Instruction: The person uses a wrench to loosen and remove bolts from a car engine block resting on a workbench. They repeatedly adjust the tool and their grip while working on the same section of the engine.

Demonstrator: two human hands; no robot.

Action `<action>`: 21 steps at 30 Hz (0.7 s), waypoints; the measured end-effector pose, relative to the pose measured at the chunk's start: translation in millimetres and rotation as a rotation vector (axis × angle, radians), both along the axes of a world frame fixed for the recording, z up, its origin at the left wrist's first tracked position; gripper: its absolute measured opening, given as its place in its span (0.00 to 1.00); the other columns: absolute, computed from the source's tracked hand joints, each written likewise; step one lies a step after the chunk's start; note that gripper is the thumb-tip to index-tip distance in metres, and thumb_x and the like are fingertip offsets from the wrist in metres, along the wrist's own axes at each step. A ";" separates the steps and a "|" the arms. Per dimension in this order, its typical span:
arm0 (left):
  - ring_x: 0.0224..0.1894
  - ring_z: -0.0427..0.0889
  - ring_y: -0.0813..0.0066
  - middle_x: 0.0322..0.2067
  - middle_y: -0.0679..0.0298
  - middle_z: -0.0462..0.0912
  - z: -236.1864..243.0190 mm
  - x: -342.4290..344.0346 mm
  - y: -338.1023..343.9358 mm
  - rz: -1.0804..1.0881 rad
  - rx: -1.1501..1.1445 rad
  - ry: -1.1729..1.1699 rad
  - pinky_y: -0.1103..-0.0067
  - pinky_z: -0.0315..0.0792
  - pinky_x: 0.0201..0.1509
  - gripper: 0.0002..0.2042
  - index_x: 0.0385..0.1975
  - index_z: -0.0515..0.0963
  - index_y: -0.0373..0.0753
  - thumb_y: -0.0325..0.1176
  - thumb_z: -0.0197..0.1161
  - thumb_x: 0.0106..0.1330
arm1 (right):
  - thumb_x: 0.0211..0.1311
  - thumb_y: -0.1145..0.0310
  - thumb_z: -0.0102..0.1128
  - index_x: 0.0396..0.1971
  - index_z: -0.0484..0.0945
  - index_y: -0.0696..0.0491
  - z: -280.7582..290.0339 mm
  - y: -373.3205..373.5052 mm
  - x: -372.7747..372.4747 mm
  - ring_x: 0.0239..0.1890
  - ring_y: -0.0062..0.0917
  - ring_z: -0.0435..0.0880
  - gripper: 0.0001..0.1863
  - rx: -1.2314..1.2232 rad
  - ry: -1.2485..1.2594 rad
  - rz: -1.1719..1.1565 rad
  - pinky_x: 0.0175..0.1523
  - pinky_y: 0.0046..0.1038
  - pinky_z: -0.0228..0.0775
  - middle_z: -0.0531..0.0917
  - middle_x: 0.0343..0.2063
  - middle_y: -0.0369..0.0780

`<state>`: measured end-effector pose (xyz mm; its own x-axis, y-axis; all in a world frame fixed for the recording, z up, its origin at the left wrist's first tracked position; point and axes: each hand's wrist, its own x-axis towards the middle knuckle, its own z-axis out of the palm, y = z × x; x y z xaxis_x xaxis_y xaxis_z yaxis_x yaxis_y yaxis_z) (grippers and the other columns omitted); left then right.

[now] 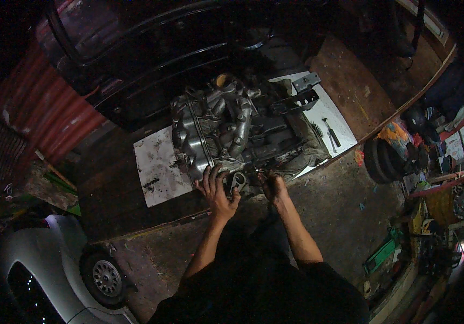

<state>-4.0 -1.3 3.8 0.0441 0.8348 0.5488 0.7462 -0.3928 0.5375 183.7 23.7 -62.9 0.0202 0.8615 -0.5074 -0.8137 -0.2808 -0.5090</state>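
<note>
You are spreading your left hand (218,197) open at one engine's (210,129) near edge; your right hand (274,187) is curling there, its grip impossible to tell. The engine is lying between two visible stretches of white board (154,156), one black-handled tool (332,135) lying rightward.

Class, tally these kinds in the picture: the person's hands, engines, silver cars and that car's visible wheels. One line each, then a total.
Left hand and right hand: 2
Engine: 1
Silver car: 1
Wheel: 1
Total: 5
</note>
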 end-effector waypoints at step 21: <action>0.64 0.50 0.56 0.55 0.58 0.63 -3.4 -1.0 -0.4 0.006 -0.014 0.017 0.52 0.30 0.62 0.23 0.46 0.69 0.39 0.51 0.47 0.59 | 0.56 0.74 0.54 0.56 0.56 0.62 -31.3 4.7 -11.0 0.55 0.45 0.66 0.28 0.285 -1.397 -0.157 0.59 0.36 0.58 0.65 0.53 0.55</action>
